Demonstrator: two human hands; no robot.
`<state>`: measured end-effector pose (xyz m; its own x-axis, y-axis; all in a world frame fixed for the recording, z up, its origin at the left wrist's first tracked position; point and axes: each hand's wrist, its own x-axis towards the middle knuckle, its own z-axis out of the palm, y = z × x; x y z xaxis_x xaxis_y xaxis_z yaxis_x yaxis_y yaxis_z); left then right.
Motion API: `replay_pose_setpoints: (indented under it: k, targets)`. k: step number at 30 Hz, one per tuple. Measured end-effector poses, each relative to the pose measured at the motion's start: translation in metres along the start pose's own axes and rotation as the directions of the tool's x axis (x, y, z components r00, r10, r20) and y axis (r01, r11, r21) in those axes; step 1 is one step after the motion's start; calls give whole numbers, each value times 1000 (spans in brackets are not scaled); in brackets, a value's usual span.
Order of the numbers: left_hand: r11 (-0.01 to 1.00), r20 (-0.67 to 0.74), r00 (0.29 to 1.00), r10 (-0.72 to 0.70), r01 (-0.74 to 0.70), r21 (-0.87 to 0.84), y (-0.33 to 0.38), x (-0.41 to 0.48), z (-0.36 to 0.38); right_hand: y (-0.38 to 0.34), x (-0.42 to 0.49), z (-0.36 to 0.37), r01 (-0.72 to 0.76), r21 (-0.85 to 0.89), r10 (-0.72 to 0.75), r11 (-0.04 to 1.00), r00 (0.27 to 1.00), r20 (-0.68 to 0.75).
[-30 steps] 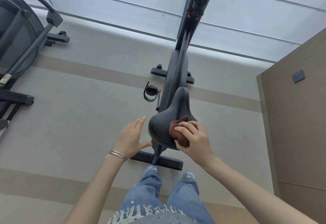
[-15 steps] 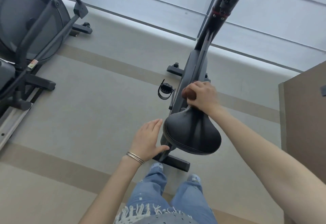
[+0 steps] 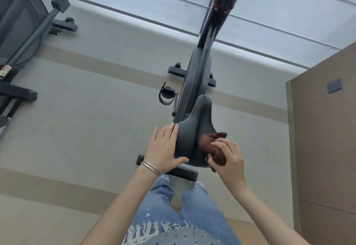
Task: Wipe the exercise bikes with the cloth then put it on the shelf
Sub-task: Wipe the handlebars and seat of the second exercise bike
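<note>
Right hand (image 3: 229,160) has fingers clamped on the bunched brown cloth (image 3: 212,147), pressed to the rear right edge of the black padded bike saddle (image 3: 194,129). Left hand (image 3: 165,146), fingers together and flat, thumb out, braces the saddle's left flank; thin silver bangles (image 3: 151,167) on that wrist. Saddle's long axis runs away from the person toward the narrow nose, so unwiped surface lies ahead and left of the cloth; right hand is the nearer 1. Second dark exercise machine (image 3: 21,25) well apart at left; its small red sticker is unreadable. No shelf visible.
</note>
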<state>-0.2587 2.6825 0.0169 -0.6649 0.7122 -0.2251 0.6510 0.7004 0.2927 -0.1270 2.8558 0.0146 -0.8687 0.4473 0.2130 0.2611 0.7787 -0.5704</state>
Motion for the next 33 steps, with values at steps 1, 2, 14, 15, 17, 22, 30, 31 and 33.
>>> replay_pose_setpoints:
  k: [1,2,14,15,17,22,30,31,33]
  targets:
    - [1000,15,1000,-7,7,9,0,0,-1,1,10,3,15,-8,-15,1000,1000,11]
    - [1000,31,999,-14,13,20,1,1,-2,2,24,6,30,-24,-29,999,999,36]
    - [940,-4,947,-321,319,122,28,-20,3,-10,144,33,248,-285,-149,926,933,327]
    - [918,-39,925,-379,381,113,37,-27,6,-9,139,29,267,-279,-161,922,923,350]
    - [868,-81,872,-483,488,85,58,-45,16,-4,124,18,327,-252,-209,911,891,402]
    - [677,-31,680,-732,732,72,106,-103,55,6,72,-12,446,-104,-341,889,796,500]
    - [370,-33,370,-929,915,-161,163,-198,95,-48,0,-8,740,61,-579,670,470,666]
    - [325,-38,324,-945,927,-186,166,-212,99,-56,-13,-4,777,93,-607,623,405,684]
    - [237,-44,233,-972,951,-197,172,-244,108,-70,-42,5,841,145,-644,521,276,714]
